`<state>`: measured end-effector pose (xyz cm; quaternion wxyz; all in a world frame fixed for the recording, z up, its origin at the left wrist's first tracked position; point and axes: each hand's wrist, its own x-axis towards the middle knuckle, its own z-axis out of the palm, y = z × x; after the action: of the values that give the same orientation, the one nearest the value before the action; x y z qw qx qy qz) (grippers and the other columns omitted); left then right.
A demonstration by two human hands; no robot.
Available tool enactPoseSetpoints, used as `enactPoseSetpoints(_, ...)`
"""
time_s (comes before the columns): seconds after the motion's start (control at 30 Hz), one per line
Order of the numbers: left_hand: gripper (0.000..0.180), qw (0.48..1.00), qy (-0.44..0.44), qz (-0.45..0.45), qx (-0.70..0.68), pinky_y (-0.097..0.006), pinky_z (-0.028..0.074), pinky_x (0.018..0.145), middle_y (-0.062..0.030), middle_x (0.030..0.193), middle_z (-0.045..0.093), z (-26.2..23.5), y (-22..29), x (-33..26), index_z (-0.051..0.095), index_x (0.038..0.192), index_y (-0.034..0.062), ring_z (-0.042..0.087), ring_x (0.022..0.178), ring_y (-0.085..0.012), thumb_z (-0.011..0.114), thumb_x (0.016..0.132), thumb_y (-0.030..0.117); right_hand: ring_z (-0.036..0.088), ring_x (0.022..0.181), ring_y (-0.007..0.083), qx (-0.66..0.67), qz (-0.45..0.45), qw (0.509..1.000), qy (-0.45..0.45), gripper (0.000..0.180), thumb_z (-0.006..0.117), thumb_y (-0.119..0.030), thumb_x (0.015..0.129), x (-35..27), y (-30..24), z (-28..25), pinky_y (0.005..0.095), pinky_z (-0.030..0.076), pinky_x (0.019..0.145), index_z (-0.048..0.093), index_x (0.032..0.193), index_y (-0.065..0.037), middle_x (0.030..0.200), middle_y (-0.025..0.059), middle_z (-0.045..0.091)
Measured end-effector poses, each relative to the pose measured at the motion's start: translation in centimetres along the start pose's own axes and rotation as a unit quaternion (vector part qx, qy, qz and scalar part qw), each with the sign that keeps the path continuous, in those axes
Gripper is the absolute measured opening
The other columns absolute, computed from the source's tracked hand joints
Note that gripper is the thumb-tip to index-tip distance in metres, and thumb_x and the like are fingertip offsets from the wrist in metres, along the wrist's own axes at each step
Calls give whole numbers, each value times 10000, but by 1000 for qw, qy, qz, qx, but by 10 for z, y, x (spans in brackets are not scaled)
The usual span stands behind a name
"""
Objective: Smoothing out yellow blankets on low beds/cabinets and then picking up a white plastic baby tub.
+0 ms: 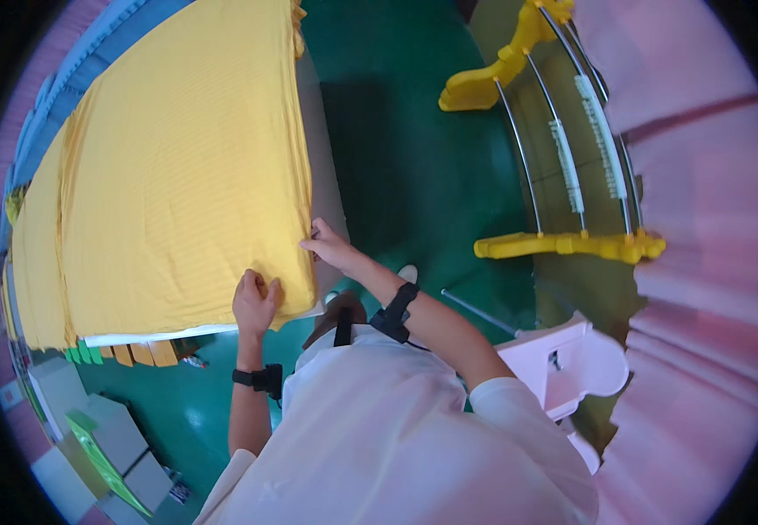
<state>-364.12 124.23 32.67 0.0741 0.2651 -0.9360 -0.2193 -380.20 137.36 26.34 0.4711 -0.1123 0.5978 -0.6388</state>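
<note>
A yellow ribbed sheet (178, 192) covers a wide, raised bed-like surface in front of me and to the left. At its near right corner, my left hand (256, 300) rests on top with bent fingers closed on the cloth. My right hand (330, 245) pinches the sheet's right edge between thumb and fingers, a little farther off. The cloth hangs over that side, above a pale side panel (324, 157). Along the near edge a white layer (160, 335) shows under the sheet.
On the right stands a rack with yellow ends (571, 247) and metal bars. A pale pink plastic piece (562, 363) is beside my right elbow, near pink curtains (702, 350). White boxes (116, 429) stand at lower left. The floor (396, 140) is green.
</note>
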Motion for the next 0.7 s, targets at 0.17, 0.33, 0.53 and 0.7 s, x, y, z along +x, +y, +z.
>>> enactPoseSetpoints(0.17, 291, 994, -33, -97, -47, -364, 407, 546, -107, 633, 486, 1, 6, 13, 455, 769, 32, 495, 583, -262, 652, 798, 245, 575, 951, 172, 47, 12, 999, -2, 386, 601, -139, 800, 23, -37, -24, 301, 436, 863, 527, 1154, -3, 1068, 112, 599)
enactPoseSetpoints(0.33, 295, 990, 7, -136, -21, -404, 401, 568, -126, 656, 501, 5, 15, 19, 459, 747, 34, 507, 629, -313, 657, 781, 251, 556, 1009, 189, 272, 44, 951, -139, 407, 596, -64, 736, 54, -74, -39, 308, 432, 884, 538, 1133, -1, 1065, 84, 602)
enactPoseSetpoints(0.53, 257, 982, 57, -178, -41, -391, 371, 544, -129, 623, 465, -3, 18, 25, 450, 717, 32, 470, 589, -305, 636, 779, 199, 509, 1113, 269, 460, 196, 845, -187, 519, 526, -47, 699, 85, -95, -47, 402, 375, 999, 486, 1214, -9, 1189, 115, 552)
enactPoseSetpoints(0.7, 252, 971, 43, -232, -47, -397, 386, 576, -134, 647, 495, -12, 22, 30, 467, 715, 35, 490, 634, -318, 642, 755, 212, 481, 1175, 302, 387, 246, 853, -248, 529, 541, -88, 788, 117, -121, -62, 461, 380, 995, 410, 1297, -38, 1260, 127, 511)
